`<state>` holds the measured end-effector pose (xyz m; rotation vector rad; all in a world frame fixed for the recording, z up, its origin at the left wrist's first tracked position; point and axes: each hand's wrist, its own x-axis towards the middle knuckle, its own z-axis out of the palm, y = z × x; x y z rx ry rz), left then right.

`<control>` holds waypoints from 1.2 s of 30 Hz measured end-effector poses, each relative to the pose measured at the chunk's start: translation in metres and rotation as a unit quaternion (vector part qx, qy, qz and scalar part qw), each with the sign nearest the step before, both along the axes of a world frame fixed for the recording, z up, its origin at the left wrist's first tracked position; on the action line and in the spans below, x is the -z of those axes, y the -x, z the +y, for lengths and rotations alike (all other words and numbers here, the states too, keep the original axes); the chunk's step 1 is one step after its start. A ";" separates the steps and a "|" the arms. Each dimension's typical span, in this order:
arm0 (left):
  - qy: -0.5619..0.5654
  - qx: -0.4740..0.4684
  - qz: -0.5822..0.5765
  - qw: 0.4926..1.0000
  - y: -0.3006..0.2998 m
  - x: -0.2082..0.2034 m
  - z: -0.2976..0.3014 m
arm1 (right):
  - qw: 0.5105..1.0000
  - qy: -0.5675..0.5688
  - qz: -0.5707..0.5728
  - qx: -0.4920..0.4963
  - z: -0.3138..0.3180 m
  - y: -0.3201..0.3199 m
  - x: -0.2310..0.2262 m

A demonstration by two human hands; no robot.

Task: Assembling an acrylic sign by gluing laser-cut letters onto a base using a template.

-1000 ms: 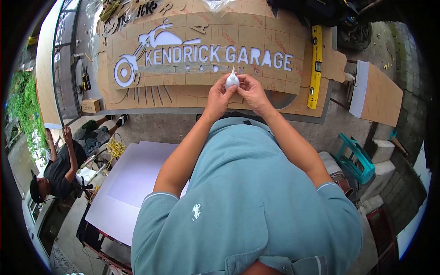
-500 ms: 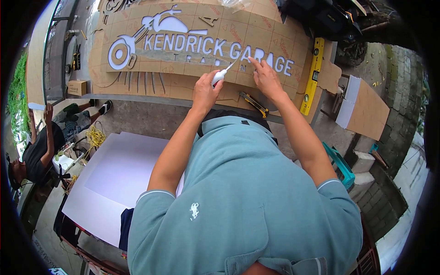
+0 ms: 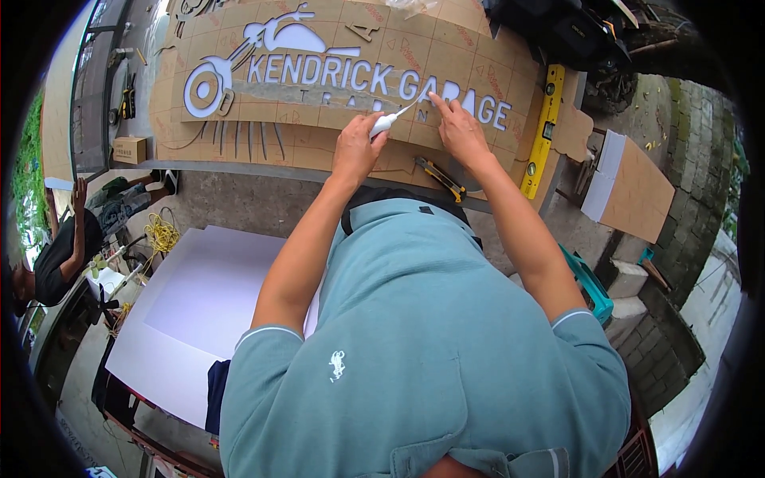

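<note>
My left hand (image 3: 357, 147) is closed around a small white squeeze bottle (image 3: 382, 124) with a long thin nozzle, most likely glue. Its nozzle slants up and right, the tip close to the cut letters of a brown paper-covered sign panel (image 3: 470, 68). White shows through the panel's cut-outs, which form a motorcycle outline and a row of lettering. Beside the nozzle tip, my right hand (image 3: 462, 131) has its index finger stretched onto the lettering; the other fingers are partly bent. I see nothing held in it. A strip of clear tape (image 3: 279, 93) crosses the panel below the letters.
Near the table's front edge lies a yellow-and-black utility knife (image 3: 441, 177). A yellow spirit level (image 3: 545, 131) lies right of the panel. Thin dark strips (image 3: 249, 142) and a small cardboard box (image 3: 129, 150) are at left. Behind them, another person (image 3: 64, 251) stands by white sheets (image 3: 199, 295).
The bottle and my left hand have shifted slightly, and the nozzle now tilts lower. My right index finger has moved a little up and left. The other person at far left has changed posture.
</note>
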<state>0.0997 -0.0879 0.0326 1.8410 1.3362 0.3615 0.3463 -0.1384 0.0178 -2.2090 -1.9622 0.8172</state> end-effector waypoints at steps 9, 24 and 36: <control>-0.003 0.018 -0.002 1.000 -0.002 -0.003 0.007 | 1.000 0.005 0.008 -0.003 0.000 -0.001 -0.003; 0.007 0.050 0.032 0.998 0.005 0.001 0.014 | 1.000 0.005 0.010 -0.004 0.001 -0.002 -0.001; 0.015 0.055 0.035 0.998 0.006 0.001 0.014 | 1.000 0.016 -0.003 -0.006 0.001 0.000 -0.004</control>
